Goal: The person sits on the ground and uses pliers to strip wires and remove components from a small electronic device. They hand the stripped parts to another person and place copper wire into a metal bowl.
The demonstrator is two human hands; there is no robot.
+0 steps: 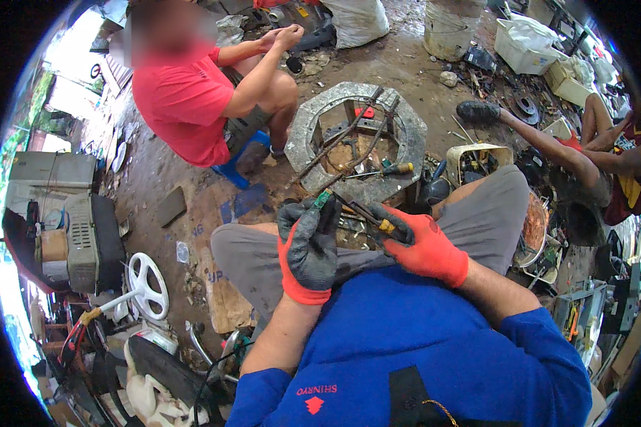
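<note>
My left hand (308, 249), in a red glove with a dark coated palm, is closed with its fingertips around a small green circuit board (323, 198). My right hand (426, 245), gloved the same way, grips pliers (386, 225) with yellow and black handles. Their dark jaws point up and left, close beside the board; whether they touch it I cannot tell. Both hands are held above my lap. Just beyond them sits an octagonal concrete ring (320, 108) with two rusty bars (340, 135) across it. A yellow-handled screwdriver (397, 169) lies on its near right side.
On a blue stool (236, 165) at the far left sits a person in a red shirt (181, 107). Another person's leg (555, 146) reaches in from the right. A white steering wheel (148, 286) stands at left. White bins (525, 46) and scattered scrap lie around.
</note>
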